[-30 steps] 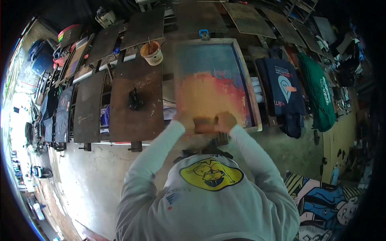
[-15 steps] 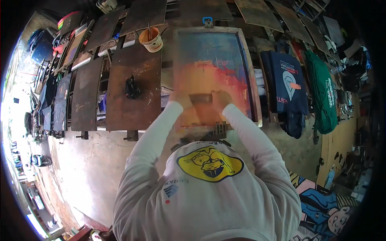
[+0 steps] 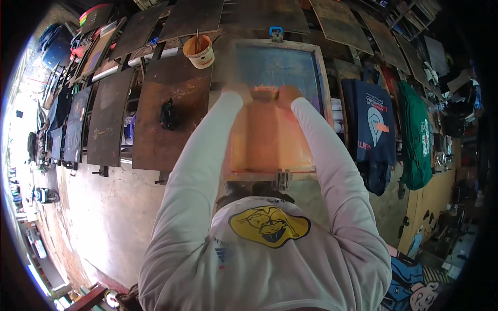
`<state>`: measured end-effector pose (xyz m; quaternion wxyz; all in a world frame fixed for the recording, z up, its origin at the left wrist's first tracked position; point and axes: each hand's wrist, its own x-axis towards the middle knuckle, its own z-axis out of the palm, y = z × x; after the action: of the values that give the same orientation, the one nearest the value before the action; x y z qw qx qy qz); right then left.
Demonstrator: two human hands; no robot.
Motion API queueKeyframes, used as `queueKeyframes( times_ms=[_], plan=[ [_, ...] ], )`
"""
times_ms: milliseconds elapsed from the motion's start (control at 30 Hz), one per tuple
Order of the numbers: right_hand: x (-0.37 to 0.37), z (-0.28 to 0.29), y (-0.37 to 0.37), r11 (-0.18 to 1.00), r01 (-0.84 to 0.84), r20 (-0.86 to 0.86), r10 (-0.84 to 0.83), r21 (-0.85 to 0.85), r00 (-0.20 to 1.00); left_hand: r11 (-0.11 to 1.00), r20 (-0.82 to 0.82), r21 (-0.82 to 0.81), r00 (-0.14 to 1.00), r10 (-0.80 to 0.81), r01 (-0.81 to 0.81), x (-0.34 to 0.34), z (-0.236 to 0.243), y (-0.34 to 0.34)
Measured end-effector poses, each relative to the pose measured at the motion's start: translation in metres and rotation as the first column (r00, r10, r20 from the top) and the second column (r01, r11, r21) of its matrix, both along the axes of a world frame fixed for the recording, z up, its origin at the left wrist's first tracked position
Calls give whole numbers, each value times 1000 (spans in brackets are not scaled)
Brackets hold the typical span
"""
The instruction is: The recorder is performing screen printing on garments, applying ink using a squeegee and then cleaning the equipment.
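A wood-framed printing screen lies on a board in front of me, its mesh blue at the far end and smeared orange nearer me. Across the mesh, toward the far part, sits a squeegee with orange ink along its edge. My left hand is closed on its left end and my right hand on its right end, both slightly blurred. Both arms reach forward in long white sleeves. Below the squeegee, a paler band runs down each side of a darker orange strip.
A blue-handled clamp is at the screen's far edge, a metal hinge at its near edge. Left stand a paint-stained bucket with a stick in it and a black lump on a brown board. Navy and green bags hang right.
Both hands have moved away from me with the squeegee, from the near half of the screen toward its far part. Orange now covers the mesh behind it, where red patches showed.
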<state>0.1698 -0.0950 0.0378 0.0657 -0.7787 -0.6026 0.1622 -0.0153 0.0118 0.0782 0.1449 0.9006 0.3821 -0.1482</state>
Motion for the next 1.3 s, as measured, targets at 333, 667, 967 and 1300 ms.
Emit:
queueKeyframes(
  times_ms=[333, 667, 967, 1300],
  plan=[
    [0, 18, 11, 998, -25, -2, 24, -64, 1000, 997, -67, -83, 998, -7, 1, 20, -14, 18],
    [-59, -47, -111, 999, -33, 9, 33, -5, 999, 997, 79, 74, 996, -44, 38, -73, -109, -88],
    [-25, -37, -106, 969, -210, -102, 198, -130, 975, 985, 59, -171, 998, 34, -23, -54, -28, -94],
    [5, -12, 21, 1000, -8, -20, 8, -17, 1000, 992, 18, 117, 999, 34, -36, 9, -31, 11]
  ],
)
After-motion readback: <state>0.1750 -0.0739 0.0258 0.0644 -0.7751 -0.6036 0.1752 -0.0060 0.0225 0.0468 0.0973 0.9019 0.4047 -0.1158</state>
